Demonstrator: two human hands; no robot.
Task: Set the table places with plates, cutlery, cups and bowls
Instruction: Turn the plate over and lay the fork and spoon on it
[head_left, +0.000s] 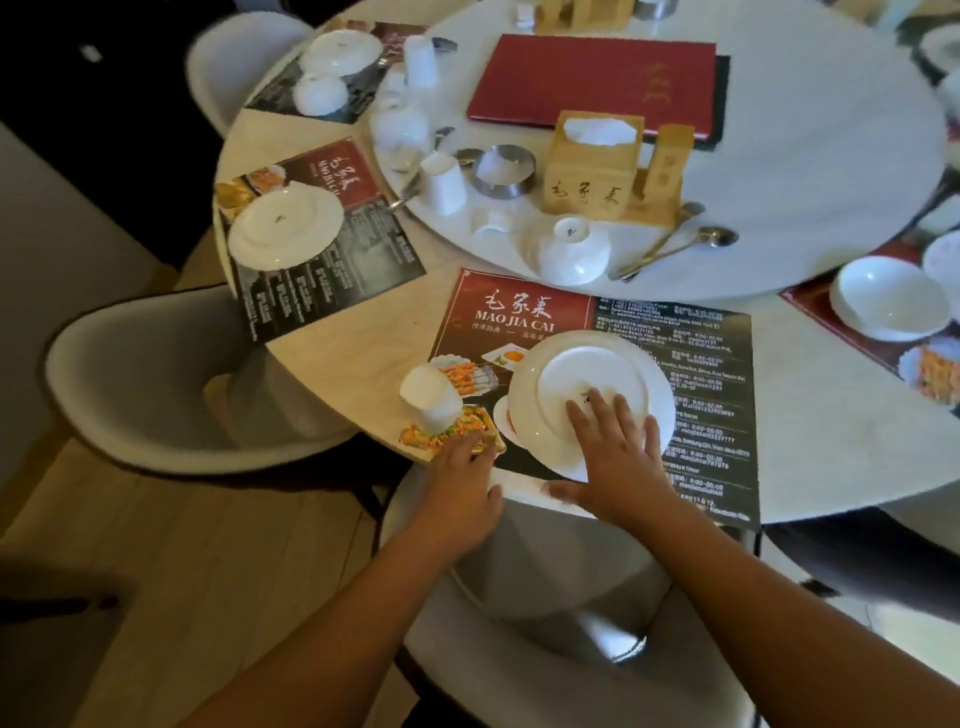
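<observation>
The right hand (618, 457) is pressing its straight, spread fingers on the upside-down plate (587, 364), which is lying on the near placemat (519, 312). The left hand (462, 478) is resting straight fingers, close together, on the placemat's corner, just beside 1 upturned cup (428, 400).

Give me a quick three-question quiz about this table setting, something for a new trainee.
1. True or false: the plate under the right hand lies face up.
2. The white cup stands on the placemat: A left of the plate, B right of it, C on top of it.
3. Fill in: the menu folder on the turntable is ____.
Key: 1 false, it is upside down; 2 A; 3 red.
</observation>
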